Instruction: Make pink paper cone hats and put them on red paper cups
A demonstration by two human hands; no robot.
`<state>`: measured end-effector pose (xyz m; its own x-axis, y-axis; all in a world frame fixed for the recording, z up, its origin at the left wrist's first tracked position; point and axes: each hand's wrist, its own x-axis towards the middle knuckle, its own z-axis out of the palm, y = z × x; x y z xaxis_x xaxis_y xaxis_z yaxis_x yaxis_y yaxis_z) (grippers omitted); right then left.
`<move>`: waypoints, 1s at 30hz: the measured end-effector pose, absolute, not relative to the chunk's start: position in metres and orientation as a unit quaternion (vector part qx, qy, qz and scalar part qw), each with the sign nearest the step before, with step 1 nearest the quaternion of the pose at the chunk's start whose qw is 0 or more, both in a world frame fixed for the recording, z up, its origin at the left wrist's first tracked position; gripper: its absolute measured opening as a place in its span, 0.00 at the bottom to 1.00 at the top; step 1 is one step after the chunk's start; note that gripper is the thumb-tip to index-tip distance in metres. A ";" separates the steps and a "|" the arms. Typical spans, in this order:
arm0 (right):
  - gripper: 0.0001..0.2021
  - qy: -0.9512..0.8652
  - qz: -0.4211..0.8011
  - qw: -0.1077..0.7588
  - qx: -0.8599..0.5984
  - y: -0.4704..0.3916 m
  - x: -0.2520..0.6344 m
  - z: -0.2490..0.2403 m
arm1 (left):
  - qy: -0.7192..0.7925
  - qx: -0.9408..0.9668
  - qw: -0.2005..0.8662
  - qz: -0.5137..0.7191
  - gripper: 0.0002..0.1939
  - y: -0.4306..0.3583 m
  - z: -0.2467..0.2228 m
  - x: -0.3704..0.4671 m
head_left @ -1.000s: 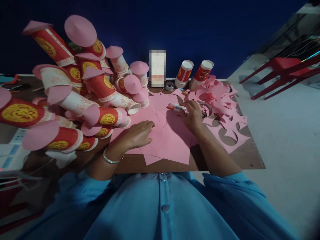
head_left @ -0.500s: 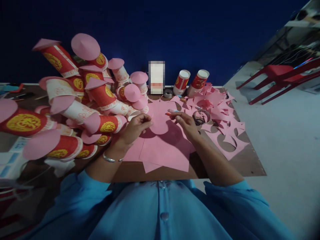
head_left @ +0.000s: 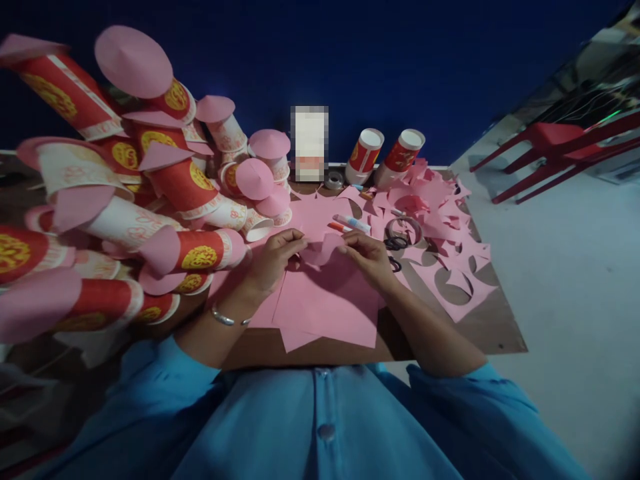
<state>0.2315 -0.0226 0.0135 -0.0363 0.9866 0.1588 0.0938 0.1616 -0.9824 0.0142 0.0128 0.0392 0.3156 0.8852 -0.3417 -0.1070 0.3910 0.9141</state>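
My left hand [head_left: 280, 260] and my right hand [head_left: 367, 255] are closed, pinching opposite edges of a curled pink paper piece [head_left: 321, 249] above the table. Beneath it lie pink paper sheets [head_left: 330, 300]. Just beyond my right fingertips rest a capped tube with a white and blue body [head_left: 356, 224] and an orange pen-like stick [head_left: 339, 227]. Black-handled scissors [head_left: 396, 244] lie to the right of that hand, partly hidden. Red and white paper cups topped with pink paper cones [head_left: 200, 257] are heaped to the left of my left hand.
Pink paper offcuts with round holes [head_left: 460, 290] cover the table's right side. A tape roll [head_left: 411, 230] lies among them. Two cup stacks [head_left: 367, 157] stand at the back near a blurred white panel [head_left: 310, 143]. A red stool [head_left: 545, 143] stands on the floor at right.
The flat pink paper disc between my hands is now lifted and bent. My right fingers have moved from the pens to the paper's edge. The view has shifted, bringing the cups closer.
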 end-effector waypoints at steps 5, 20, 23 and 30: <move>0.20 -0.577 0.457 0.493 -0.464 -0.026 0.224 0.019 | 0.459 0.429 0.704 0.332 0.13 0.011 0.037 0.009; 0.23 -0.512 0.563 0.462 -0.456 -0.031 0.220 0.018 | 0.414 0.467 0.710 0.325 0.12 0.007 0.035 0.008; 0.23 -0.505 0.574 0.462 -0.450 -0.032 0.219 0.018 | 0.412 0.461 0.715 0.326 0.11 0.007 0.036 0.008; 0.25 -0.496 0.578 0.453 -0.464 -0.032 0.219 0.017 | 0.411 0.474 0.711 0.318 0.12 0.008 0.035 0.007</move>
<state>0.2192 -0.0315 0.0171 -0.1596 0.9834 -0.0860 -0.0630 -0.0971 -0.9933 0.0075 0.0081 0.0354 0.4603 0.8417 -0.2823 -0.0634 0.3484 0.9352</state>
